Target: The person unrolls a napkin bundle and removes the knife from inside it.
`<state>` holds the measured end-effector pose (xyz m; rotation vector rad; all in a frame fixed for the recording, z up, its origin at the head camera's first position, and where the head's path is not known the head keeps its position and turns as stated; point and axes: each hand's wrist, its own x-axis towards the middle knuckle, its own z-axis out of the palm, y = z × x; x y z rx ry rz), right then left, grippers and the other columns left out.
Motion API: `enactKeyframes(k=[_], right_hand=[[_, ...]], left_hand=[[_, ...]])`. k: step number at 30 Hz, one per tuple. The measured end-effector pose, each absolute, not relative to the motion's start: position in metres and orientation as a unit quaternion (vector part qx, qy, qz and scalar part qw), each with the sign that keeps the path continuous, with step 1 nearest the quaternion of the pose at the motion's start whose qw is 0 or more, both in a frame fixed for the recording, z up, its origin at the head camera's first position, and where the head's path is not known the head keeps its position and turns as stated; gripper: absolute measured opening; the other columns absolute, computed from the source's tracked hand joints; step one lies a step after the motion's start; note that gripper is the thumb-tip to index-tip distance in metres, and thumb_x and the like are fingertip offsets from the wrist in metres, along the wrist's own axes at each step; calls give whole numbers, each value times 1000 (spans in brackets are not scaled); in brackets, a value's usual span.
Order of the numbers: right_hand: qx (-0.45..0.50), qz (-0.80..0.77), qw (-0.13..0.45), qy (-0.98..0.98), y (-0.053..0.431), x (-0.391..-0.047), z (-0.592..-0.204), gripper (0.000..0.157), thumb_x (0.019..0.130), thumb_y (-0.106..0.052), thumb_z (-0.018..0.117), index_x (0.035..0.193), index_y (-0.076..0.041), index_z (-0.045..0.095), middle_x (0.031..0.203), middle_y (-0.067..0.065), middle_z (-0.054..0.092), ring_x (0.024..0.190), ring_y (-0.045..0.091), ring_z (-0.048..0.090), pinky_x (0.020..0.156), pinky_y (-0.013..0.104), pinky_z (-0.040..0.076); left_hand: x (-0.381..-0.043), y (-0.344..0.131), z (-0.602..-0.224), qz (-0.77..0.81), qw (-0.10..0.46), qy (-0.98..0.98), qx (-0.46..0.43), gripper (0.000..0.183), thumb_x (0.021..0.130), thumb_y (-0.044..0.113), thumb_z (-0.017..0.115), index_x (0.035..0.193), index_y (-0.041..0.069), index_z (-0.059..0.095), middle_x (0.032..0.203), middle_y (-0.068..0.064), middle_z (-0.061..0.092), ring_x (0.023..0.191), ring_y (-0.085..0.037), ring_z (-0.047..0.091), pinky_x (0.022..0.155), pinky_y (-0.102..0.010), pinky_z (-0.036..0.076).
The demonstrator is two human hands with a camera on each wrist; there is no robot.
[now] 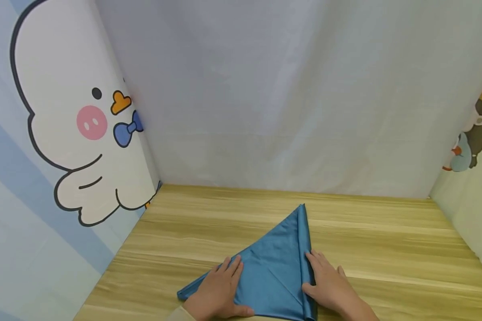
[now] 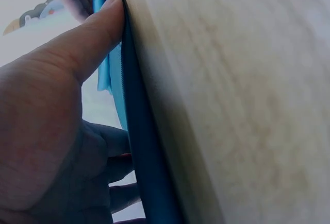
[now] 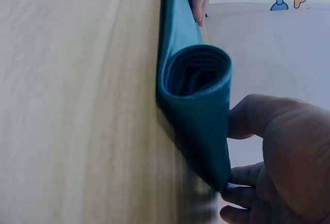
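Toward 5 and 6 o'clock in the head view, a blue cloth (image 1: 271, 272) lies on the wood-patterned table (image 1: 385, 245), spread as a rough triangle with its sharp tip at 1 o'clock from its middle and another corner between 8 and 9. Its 3 o'clock side is wound into a roll (image 1: 304, 240), whose near end shows several loose spiral turns in the right wrist view.

The left hand (image 1: 221, 287) rests on the cloth's 8 to 9 o'clock part, fingers straight and lying close together, thumb held apart along the near edge. The right hand (image 1: 332, 283) is at 3 o'clock, its fingertips and thumb touching the roll at separate spots rather than clamped round it. A pale backdrop (image 1: 285, 98) hangs at 12 o'clock.

The cloth looks light, soft and limp, with a satiny sheen, so it will probably slide easily on the table and crease rather than break. The roll seems the firmest part, yet its hollow centre suggests it could flatten or loosen if squeezed. Light, spread contact along its 3 o'clock side, near both ends, should suit it best, with a flat palm steadying the single-layer part at 9.
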<state>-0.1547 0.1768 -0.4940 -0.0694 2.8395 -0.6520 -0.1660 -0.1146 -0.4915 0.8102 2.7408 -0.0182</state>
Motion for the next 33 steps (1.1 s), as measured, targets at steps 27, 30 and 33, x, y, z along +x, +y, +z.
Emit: enactKeyframes(k=[27,30,33], right_hand=[[-181,-174,83,965,176,-162,-501,88,81,-66,63,146,-9,43,154,8,33,144,32,21,98,74,21],[-174,-171,78,967,175,-162,-501,89,80,-67,63,145,-10,44,153,7,33,144,31,22,99,73,21],[-162,-166,82,969,174,-162,-501,90,79,-68,63,146,-12,44,153,7,34,143,30,22,101,72,21]], left_hand=[[-171,-116,-495,-13,153,947,284,111,72,87,45,153,14,26,159,-5,19,144,-30,21,108,-53,30],[-170,-117,-495,-13,150,947,282,111,72,87,45,153,13,27,159,-6,20,143,-31,22,108,-52,30],[-170,-118,-494,-12,146,948,283,111,72,88,43,154,14,26,158,-8,21,143,-31,24,108,-51,31]])
